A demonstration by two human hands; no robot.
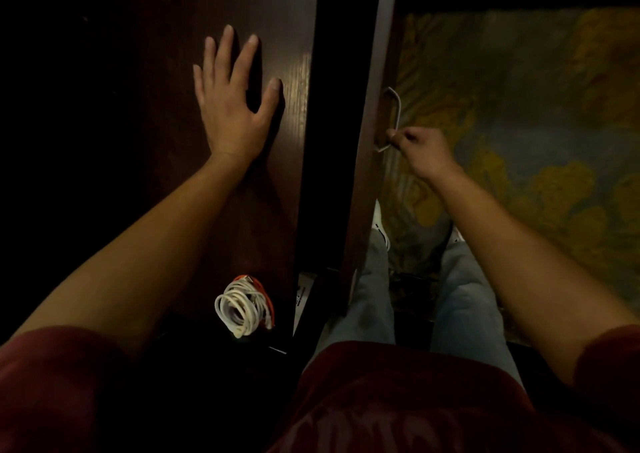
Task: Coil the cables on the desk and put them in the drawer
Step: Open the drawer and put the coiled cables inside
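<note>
A coiled white cable [239,310] with an orange cable [265,293] bundled against it lies on the dark wooden desk [166,72], close to the desk's near end. My left hand [232,99] rests flat on the desk top, fingers spread, well beyond the coil. My right hand [420,153] pinches the metal handle [396,106] of the drawer front [370,123], which stands out from the desk edge with a dark gap [332,141] between them. The drawer's inside is too dark to make out.
A yellow and grey patterned carpet [536,123] covers the floor to the right. My legs in light jeans [464,297] and a white shoe [379,224] are beside the drawer front. Something pale [303,293] shows at the gap's near end.
</note>
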